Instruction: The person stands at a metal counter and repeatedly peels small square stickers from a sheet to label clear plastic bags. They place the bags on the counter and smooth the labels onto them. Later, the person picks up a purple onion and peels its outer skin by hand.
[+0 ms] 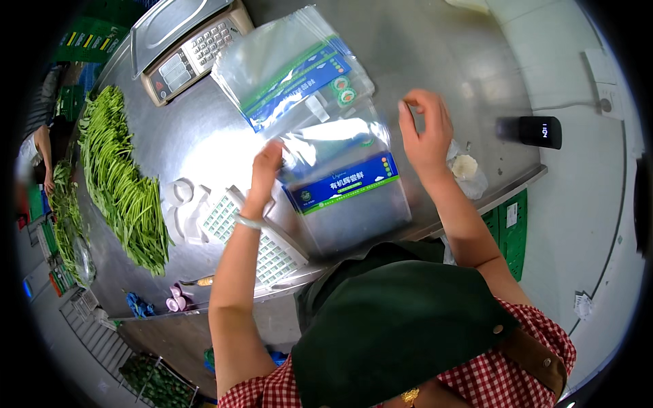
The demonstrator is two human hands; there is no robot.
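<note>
A clear plastic bag (352,183) with a blue and green printed band lies in front of me on the metal table. At its upper left edge, my left hand (266,168) has its blurred fingertips curled on the film. My right hand (428,130) hovers beyond the bag's right side, thumb and fingertips curled towards each other; whether thin film is between them cannot be seen. Farther back lies a fanned stack of similar bags (296,66). Sheets of small printed labels (278,257) lie partly beneath my left forearm.
Leafy green stems (122,178) lie in a long row at left, beside rolls of white tape (181,194). A weighing scale (196,53) stands behind. Near the front edge are a wood-handled knife (204,281) and purple tape bundles (176,301). Another person's hand (48,186) touches greens at far left.
</note>
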